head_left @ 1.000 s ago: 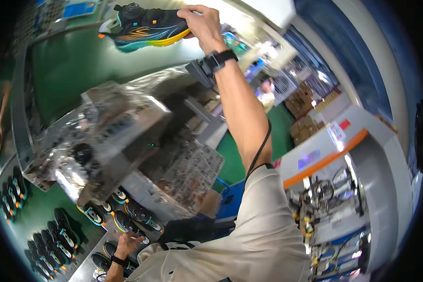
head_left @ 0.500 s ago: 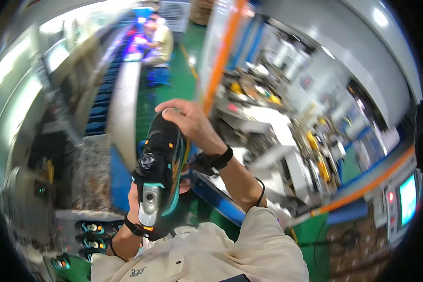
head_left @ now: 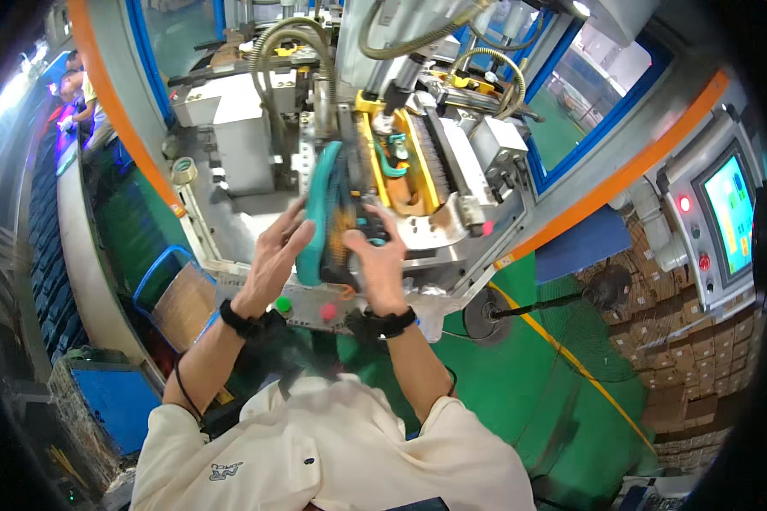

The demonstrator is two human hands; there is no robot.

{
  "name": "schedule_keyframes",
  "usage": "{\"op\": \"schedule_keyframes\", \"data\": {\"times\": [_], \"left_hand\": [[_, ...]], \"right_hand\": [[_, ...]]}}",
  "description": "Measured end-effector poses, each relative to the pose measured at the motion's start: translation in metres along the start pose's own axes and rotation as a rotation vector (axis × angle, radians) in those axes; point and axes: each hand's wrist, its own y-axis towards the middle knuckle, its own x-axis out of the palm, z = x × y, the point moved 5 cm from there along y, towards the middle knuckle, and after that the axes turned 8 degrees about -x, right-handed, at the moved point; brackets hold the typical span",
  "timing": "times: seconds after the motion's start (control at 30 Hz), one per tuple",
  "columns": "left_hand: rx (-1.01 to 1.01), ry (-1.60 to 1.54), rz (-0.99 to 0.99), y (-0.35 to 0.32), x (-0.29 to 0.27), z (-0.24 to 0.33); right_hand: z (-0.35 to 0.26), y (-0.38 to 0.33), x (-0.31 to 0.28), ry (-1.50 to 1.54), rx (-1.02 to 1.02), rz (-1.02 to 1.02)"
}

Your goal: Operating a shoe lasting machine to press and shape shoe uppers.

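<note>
A shoe (head_left: 320, 217) with a teal sole and dark upper is tipped on its side between my hands, in front of the machine. Fingers of my left hand (head_left: 274, 255) press against the sole. My right hand (head_left: 382, 255) is at the upper, thumb and fingers spread around its side; orange parts there are smeared by motion. Just beyond, a yellow-sided clamp (head_left: 426, 162) surrounds a teal and metal piece (head_left: 392, 157), with a brown pad at its near end. The shoe's lower end is partly hidden by my right hand.
Metal blocks (head_left: 243, 145), hoses (head_left: 294, 34) and cylinders fill the machine, framed in orange and blue. Green (head_left: 283, 304) and red (head_left: 328, 312) buttons line its front edge. A lit control screen (head_left: 729, 213) stands right; a conveyor (head_left: 89, 272) and a seated person (head_left: 94, 106) are left.
My view has swung right from the conveyor side to face the machine. The shoe, earlier upright in both hands with its grey metal insert showing, is now tipped over before the clamp.
</note>
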Motion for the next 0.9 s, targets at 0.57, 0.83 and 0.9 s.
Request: {"op": "schedule_keyframes", "data": {"times": [0.57, 0.83, 0.9], "left_hand": [[-0.188, 0.841, 0.474, 0.416, 0.041, -0.199], [-0.572, -0.313, 0.073, 0.321, -0.021, -0.133], [-0.534, -0.361, 0.050, 0.259, -0.042, -0.099]], "right_hand": [[-0.045, 0.114, -0.206, -0.511, -0.143, 0.595], [-0.004, 0.342, -0.129, -0.864, -0.013, 0.079], [0.029, 0.397, -0.081, -1.142, -0.026, -0.227]]}}
